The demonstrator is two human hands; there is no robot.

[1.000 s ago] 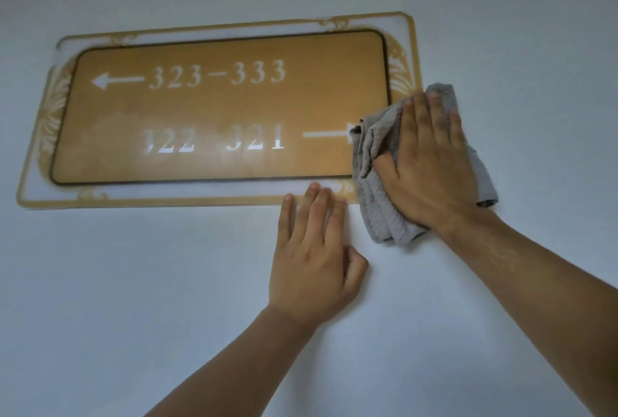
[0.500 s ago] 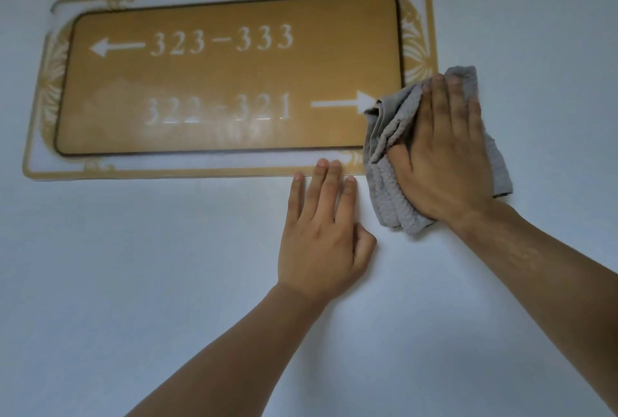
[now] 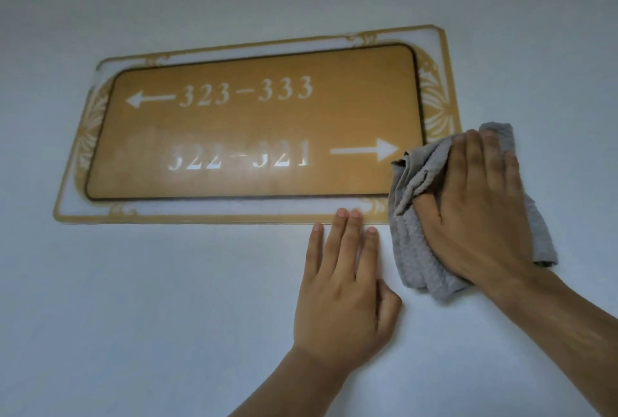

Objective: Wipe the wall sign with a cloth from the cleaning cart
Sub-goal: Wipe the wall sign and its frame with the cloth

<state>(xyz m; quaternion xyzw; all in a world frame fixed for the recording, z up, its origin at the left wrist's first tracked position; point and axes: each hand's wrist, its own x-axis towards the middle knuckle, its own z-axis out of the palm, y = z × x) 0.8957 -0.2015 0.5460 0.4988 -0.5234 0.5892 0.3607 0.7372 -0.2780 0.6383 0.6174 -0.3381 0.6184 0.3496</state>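
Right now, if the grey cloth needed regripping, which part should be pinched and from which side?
Probably the bunched folds of the grey cloth facing the wall sign, coming from that side: they ruffle up off the wall, whereas the right hand presses the rest flat.

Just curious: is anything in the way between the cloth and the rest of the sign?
Nothing visible. The right hand presses the cloth on the lower right corner of the sign; its face lies bare. The left hand rests on the wall below, fingertips at the bottom border.
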